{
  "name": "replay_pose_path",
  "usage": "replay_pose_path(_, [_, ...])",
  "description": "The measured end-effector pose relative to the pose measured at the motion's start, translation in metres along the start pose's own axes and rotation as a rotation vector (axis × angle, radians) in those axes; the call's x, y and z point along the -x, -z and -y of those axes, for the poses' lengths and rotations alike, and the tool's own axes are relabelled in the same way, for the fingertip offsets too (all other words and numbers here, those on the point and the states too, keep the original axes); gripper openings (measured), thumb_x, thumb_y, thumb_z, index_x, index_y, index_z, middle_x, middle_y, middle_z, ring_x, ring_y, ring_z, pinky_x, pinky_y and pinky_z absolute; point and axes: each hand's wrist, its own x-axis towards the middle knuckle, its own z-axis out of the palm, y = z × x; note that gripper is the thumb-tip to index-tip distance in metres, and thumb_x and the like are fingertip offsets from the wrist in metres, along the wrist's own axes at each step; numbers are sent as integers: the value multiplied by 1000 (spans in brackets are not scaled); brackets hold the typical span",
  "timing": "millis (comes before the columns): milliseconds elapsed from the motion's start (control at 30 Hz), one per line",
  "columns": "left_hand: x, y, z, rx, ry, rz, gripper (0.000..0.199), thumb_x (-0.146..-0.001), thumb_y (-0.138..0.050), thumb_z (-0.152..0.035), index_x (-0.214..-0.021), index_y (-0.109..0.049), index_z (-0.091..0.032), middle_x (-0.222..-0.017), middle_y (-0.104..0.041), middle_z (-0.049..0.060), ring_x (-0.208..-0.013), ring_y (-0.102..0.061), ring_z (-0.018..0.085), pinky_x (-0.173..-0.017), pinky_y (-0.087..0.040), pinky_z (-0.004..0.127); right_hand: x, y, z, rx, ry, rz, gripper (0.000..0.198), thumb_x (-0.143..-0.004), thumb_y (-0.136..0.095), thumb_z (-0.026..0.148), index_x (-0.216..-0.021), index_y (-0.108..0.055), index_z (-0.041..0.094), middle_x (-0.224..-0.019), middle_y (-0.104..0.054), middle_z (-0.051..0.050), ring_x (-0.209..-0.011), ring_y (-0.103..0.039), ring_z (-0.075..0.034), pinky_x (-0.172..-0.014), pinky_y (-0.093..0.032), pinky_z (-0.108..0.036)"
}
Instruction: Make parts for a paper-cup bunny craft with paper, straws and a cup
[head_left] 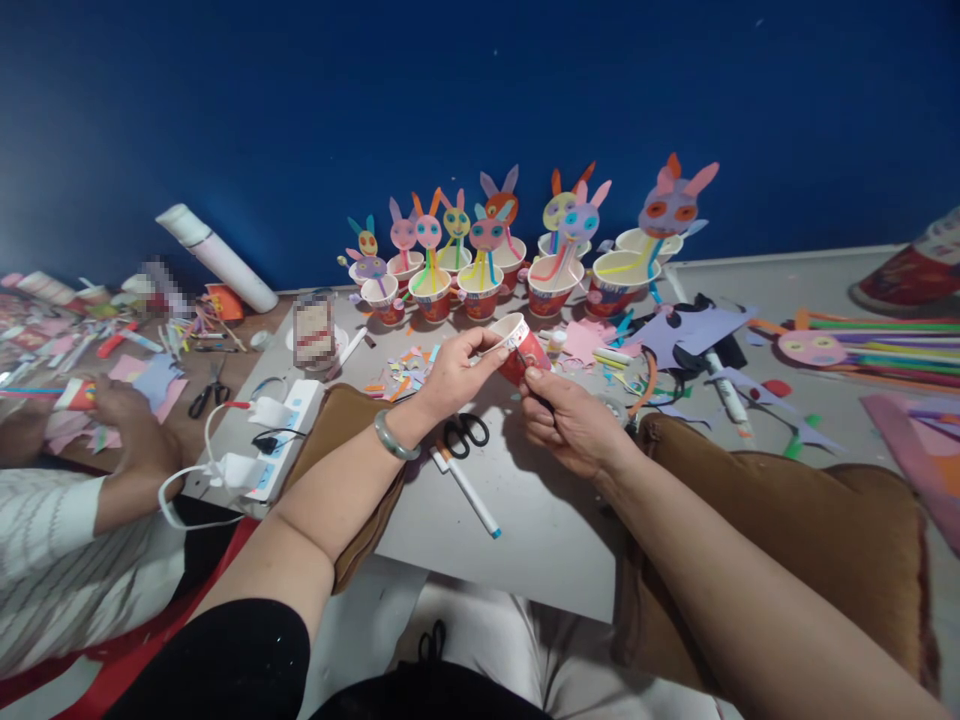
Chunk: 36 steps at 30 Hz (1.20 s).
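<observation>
Black sleeve (225, 655) near; left hand (459, 380) pinches paper cup (534, 350), right hand (566, 418) dark tool (541, 402). Cup likely light, crushable; hold rim.

I'd call this a shared craft workroom. Along the blue wall (480, 90) stands a row of paper cups (480, 303) with rabbit-eared paper faces, a whole batch in one pattern. Coloured paper scraps (409, 375) litter the grey tabletop (540, 545), where scissors (480, 430) and a marker (474, 500) lie handy beside a power strip (289, 440). To the left, a co-worker (56, 520) has a brown table (259, 325) just as thickly strewn with craft bits.
</observation>
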Motion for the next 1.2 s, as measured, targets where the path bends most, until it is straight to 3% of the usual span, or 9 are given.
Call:
replay_pose_path(300, [-1, -1, 3, 2, -3, -11, 33, -85, -62, -48, -85, -63, -15, -80, -67, 2, -74, -58, 11, -71, -47, 24, 2, -4, -1, 21, 22, 18, 34, -86, -61, 52, -77, -52, 20, -42, -32, 12, -33, -17, -3, -35, -17, -17])
replay_pose_path(867, [-4, 4, 5, 12, -10, -43, 32, -86, -63, -47, -83, -62, -15, -79, -65, 1, -72, -56, 10, -70, -47, 23, 0, -4, -3, 114, 54, -46, 36, -84, -60, 56, -76, -50, 22, -42, -32, 11, -35, -18, -6, -36, -16, -20])
replay_pose_path(967, [-6, 6, 6, -17, 5, -47, 30, -86, -63, -45, -83, -63, -15, -79, -64, 1, -72, -56, 10, -68, -46, 23, -3, 2, -5, 262, 129, -76, 38, -84, -57, 59, -75, -50, 22, -44, -32, 10, -38, -21, -7, -38, -18, -22])
replay_pose_path(1133, [-6, 7, 5, -41, 3, -44, 27, -87, -62, -42, -83, -63, -15, -80, -66, 2, -74, -57, 10, -71, -47, 23, -6, 11, -7, 822, 467, -204, 48, -88, -46, 65, -70, -53, 21, -53, -44, 3, -49, -38, -12, -49, -28, -27])
replay_pose_path(1200, [-5, 6, 5, -58, -2, -48, 26, -87, -61, -41, -84, -63, -15, -81, -66, 2, -74, -57, 10, -71, -47, 23, -6, 12, -6, 949, 550, -226, 49, -91, -41, 64, -70, -54, 21, -55, -47, 2, -54, -42, -14, -54, -32, -28])
